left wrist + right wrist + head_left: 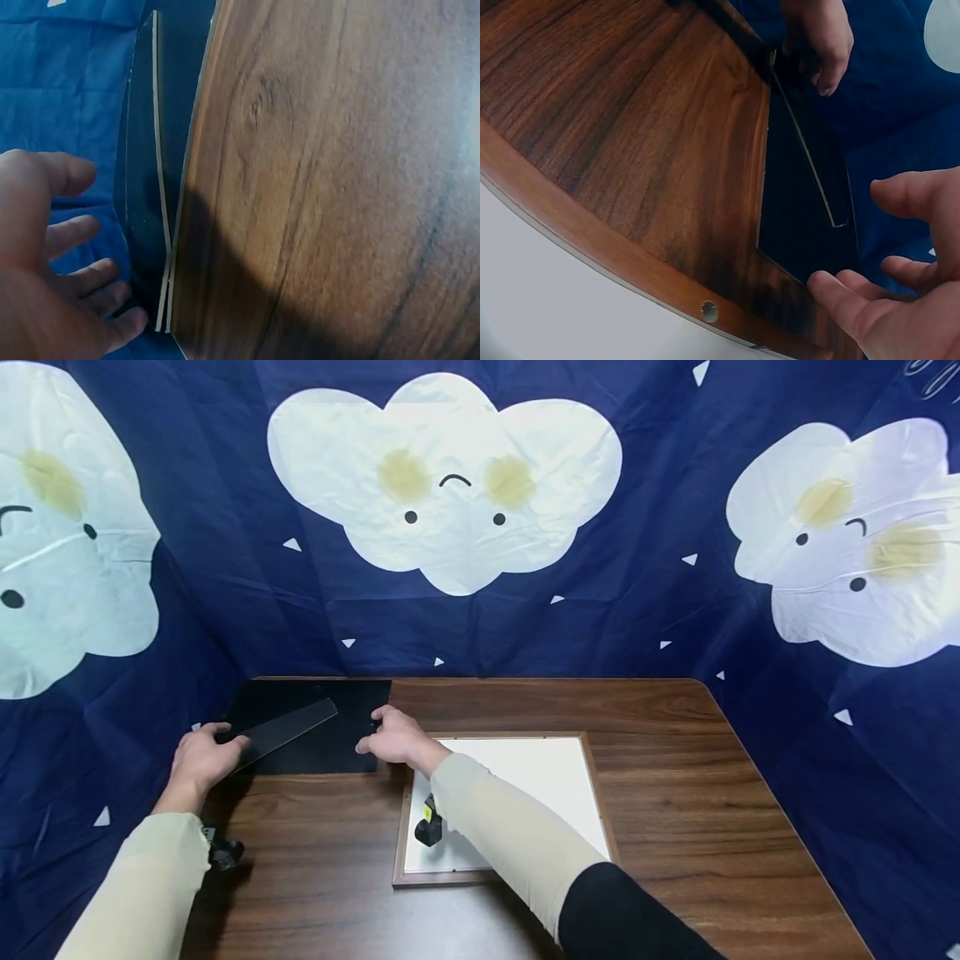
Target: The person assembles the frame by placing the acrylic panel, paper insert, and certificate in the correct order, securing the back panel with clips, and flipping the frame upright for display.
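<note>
A dark strip [292, 729] lies aslant on a black board [363, 697] at the table's [300, 835] far left corner, its long axis running from beside the left hand [204, 758], the nearer one, away toward the right hand [397, 739]. Both hands' fingers are parted, gripping nothing; whether any touch the board is unclear.

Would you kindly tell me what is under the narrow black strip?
Beneath the narrow black strip is a wider black board, which lies on the wood-grain table. The area covered by the strip cannot be seen.
</note>
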Motion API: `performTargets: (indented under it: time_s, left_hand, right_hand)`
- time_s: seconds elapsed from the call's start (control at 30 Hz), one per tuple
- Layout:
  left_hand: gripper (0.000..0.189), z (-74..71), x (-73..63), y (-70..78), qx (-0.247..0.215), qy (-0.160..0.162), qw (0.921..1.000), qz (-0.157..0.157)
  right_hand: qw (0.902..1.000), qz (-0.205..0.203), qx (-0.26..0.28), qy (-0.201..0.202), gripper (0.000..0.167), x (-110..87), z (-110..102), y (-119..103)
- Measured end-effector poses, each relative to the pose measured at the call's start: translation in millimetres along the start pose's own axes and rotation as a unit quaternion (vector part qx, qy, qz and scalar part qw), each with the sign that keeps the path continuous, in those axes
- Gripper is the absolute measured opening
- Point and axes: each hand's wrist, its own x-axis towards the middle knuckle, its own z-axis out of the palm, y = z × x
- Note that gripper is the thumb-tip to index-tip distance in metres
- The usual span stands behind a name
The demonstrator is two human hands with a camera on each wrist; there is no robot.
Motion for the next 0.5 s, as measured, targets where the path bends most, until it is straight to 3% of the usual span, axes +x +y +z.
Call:
performTargets:
  time_s: [0.33,0.5]
  left_hand:
    - [0.069,-5.7,2.4,-5.4,0.031,-0.019,0.999,-0.025]
    - [0.077,-3.9,0.0,-0.1,0.028,-0.044,0.9969,-0.058]
  right_hand:
    - [0.9994,0.022,-0.021,-0.02,0.068,1.5,6.5,6.8]
    - [0.9988,0.018,-0.038,-0.025,0.068,3.8,10.7,10.1]
